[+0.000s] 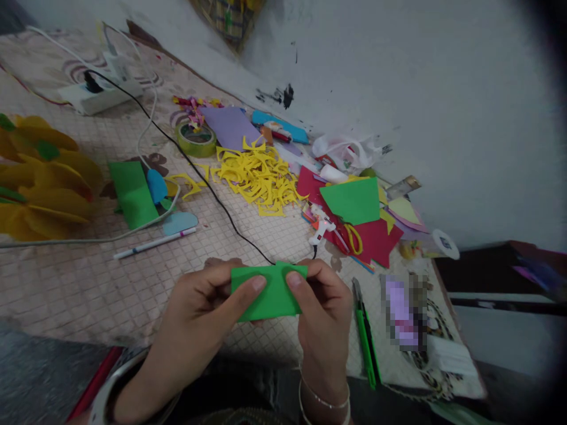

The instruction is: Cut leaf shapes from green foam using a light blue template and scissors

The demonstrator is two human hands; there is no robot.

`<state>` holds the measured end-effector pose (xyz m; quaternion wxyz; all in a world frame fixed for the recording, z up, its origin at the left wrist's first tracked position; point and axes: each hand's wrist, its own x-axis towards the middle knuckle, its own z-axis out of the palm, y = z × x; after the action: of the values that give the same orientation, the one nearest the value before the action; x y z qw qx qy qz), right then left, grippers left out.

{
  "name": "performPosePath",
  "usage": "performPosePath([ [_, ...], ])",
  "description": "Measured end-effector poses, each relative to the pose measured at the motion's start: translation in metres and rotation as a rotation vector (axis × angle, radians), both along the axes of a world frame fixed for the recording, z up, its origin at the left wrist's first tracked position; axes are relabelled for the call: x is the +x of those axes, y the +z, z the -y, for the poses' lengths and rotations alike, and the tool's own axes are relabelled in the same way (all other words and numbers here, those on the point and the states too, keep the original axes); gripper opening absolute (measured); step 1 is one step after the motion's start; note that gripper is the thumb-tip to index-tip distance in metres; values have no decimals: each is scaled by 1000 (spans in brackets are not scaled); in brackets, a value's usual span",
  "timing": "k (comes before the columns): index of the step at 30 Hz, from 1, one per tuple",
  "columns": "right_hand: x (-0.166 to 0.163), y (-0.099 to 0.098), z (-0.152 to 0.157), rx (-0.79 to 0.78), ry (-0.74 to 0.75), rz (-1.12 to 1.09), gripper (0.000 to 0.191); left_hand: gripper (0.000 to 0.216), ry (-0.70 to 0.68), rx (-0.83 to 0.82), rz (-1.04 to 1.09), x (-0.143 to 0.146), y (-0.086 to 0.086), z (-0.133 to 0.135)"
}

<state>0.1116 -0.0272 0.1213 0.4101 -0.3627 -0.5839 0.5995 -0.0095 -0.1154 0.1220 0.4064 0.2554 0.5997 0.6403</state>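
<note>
A small green foam sheet (pixel 277 298), which looks folded, is held up near the table's front edge. My left hand (pixel 201 301) pinches its left side, thumb on the front face. At the other side my right hand (pixel 325 301) grips it the same way, with the thumb near the top edge. The fingers behind the sheet are mostly hidden. Just beyond the hands a white glue gun (pixel 321 224) lies on the table with a small red light on it. To the right of my right hand rests a green utility knife (pixel 365 336).
Yellow foam scraps (pixel 259 177) are heaped in mid-table. Yellow-handled scissors (pixel 353 238) lie by a green sheet (pixel 354 200). A black cord (pixel 208 184) crosses from the power strip (pixel 100 97). Left are yellow foam flowers (pixel 44 183), another green piece (pixel 133 193) and a pen (pixel 155 243).
</note>
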Motion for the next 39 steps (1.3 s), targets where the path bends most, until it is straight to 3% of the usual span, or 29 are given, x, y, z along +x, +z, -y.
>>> performPosePath([
  [39, 3, 0, 3, 34, 16, -59, 18, 29, -14, 12, -14, 3, 2, 2],
])
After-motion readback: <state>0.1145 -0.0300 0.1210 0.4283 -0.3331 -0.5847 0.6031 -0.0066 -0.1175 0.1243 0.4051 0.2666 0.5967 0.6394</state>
